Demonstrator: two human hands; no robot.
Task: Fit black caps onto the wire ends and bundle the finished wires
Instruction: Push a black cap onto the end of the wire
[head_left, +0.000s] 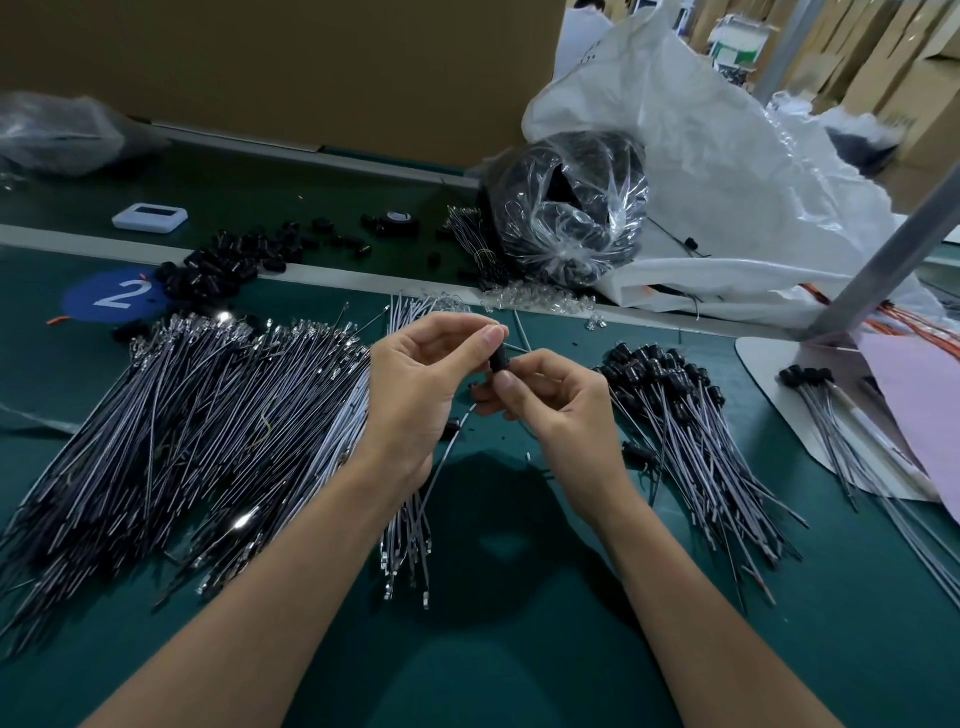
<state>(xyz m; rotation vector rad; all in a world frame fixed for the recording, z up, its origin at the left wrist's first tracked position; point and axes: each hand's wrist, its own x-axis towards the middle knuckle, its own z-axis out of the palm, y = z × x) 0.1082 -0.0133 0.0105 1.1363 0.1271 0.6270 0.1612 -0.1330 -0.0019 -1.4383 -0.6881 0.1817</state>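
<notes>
Above the green counter (519, 649), the left hand (415, 387) and right hand (553, 402) pinch one black cap (501, 362) in curled fingers (488, 335).

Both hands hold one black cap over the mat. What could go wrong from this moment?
1. The left hand and right hand pinch the black cap by fingertips only; it might slip and drop among the loose wires below.
2. Its hanging wire could snag on those wires when it is carried to the capped pile.
</notes>
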